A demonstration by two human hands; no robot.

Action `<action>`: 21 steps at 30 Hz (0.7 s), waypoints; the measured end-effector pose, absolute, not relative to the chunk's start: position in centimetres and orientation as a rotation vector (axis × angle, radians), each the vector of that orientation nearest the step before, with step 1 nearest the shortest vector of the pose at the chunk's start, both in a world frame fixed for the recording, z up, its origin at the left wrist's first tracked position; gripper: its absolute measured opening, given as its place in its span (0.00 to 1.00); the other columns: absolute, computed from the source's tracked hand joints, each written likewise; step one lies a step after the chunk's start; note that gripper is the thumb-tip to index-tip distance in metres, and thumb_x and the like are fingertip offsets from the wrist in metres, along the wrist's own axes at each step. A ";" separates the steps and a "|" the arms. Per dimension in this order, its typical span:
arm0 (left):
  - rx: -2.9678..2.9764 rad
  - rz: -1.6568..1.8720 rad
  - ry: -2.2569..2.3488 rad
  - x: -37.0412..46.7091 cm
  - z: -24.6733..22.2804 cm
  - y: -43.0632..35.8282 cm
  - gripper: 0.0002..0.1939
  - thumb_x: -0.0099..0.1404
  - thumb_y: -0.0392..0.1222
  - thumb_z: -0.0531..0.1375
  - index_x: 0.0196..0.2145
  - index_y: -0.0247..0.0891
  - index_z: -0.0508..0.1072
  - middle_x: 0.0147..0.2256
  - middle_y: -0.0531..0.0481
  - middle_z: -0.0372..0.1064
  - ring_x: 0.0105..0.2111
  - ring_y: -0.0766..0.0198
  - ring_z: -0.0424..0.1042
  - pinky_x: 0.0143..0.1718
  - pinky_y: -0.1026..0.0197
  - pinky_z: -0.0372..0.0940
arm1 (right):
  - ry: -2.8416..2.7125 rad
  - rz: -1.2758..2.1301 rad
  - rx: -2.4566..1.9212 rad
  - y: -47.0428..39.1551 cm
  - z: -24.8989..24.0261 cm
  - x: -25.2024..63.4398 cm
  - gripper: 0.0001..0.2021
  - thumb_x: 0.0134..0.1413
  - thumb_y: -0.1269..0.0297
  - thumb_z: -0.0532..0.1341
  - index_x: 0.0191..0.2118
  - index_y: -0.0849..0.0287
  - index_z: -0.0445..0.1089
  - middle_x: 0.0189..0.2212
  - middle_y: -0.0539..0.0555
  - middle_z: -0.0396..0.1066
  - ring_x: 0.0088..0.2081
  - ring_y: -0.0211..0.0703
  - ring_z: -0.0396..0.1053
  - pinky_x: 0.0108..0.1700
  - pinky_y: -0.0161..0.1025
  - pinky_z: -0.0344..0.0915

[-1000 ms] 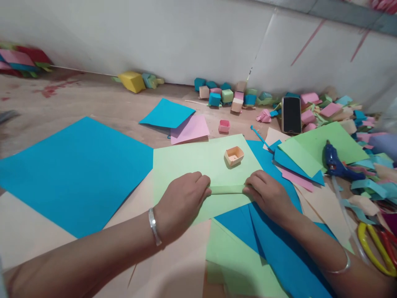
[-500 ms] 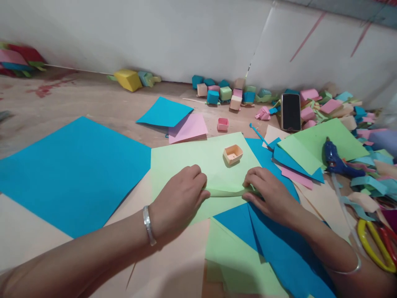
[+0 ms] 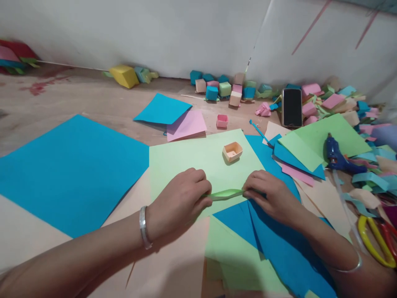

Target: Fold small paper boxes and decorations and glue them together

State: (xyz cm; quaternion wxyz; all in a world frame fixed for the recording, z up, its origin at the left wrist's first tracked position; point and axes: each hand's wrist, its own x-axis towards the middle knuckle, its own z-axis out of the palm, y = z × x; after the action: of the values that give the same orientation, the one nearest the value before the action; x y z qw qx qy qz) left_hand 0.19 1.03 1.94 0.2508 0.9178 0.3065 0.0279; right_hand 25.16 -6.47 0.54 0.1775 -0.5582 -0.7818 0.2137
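A narrow folded strip of light green paper point(image 3: 227, 194) stretches between my hands. My left hand point(image 3: 182, 196) pinches its left end, thumb against fingers. At the other end, my right hand point(image 3: 268, 192) grips it the same way. Beneath lies a light green sheet point(image 3: 186, 159), and on that sheet, just beyond the strip, stands a small open peach paper box point(image 3: 232, 152). A smaller pink paper box point(image 3: 222, 121) sits farther back on the table.
A large blue sheet point(image 3: 74, 174) lies left. Rightward are a blue glue gun point(image 3: 336, 155), a phone point(image 3: 292, 107), yellow-handled scissors point(image 3: 374, 240) and a heap of paper pieces. Several small paper cubes point(image 3: 211, 93) line the wall, near a yellow paper shape point(image 3: 124, 76).
The paper strip has lifted slightly and tilted, showing its brighter green inner side between my hands. Both hands keep their hold. The view has shifted a little.
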 end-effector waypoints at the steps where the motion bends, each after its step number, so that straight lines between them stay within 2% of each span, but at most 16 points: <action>1: 2.469 0.080 0.854 0.2 2.0 1.1 0.09 0.67 0.41 0.56 0.30 0.37 0.69 0.33 0.49 0.65 0.34 0.60 0.62 0.33 0.59 0.55 | -2.196 0.619 -1.580 -6.5 0.5 25.2 0.06 0.60 0.72 0.55 0.33 0.58 0.67 0.32 0.53 0.67 0.36 0.43 0.62 0.38 0.40 0.58; 9: 2.192 0.110 0.937 -0.1 2.5 1.4 0.07 0.65 0.37 0.56 0.31 0.38 0.73 0.30 0.53 0.68 0.31 0.66 0.64 0.32 0.63 0.56 | -2.131 0.700 -1.607 -6.8 0.9 25.0 0.07 0.61 0.72 0.53 0.39 0.58 0.67 0.33 0.54 0.67 0.37 0.42 0.63 0.37 0.38 0.59; 14: 2.134 0.145 0.891 -0.2 2.5 1.9 0.10 0.66 0.37 0.55 0.31 0.37 0.75 0.30 0.52 0.68 0.31 0.68 0.65 0.33 0.64 0.57 | -2.104 0.676 -1.557 -6.9 1.3 25.1 0.09 0.63 0.66 0.54 0.32 0.58 0.68 0.29 0.52 0.69 0.34 0.40 0.65 0.37 0.37 0.60; 21: 2.187 0.024 0.842 -0.2 2.8 2.0 0.13 0.68 0.39 0.52 0.29 0.36 0.73 0.28 0.52 0.66 0.28 0.68 0.62 0.30 0.64 0.55 | -2.033 0.773 -1.682 -6.8 1.5 25.6 0.11 0.62 0.63 0.55 0.32 0.57 0.72 0.28 0.50 0.74 0.29 0.38 0.69 0.32 0.35 0.60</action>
State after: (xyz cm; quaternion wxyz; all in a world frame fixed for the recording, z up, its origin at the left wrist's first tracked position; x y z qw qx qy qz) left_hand -0.20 2.04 2.85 0.3883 0.8600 0.3310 0.0095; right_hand 25.61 -6.82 1.54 0.1947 -0.6001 -0.7252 0.2759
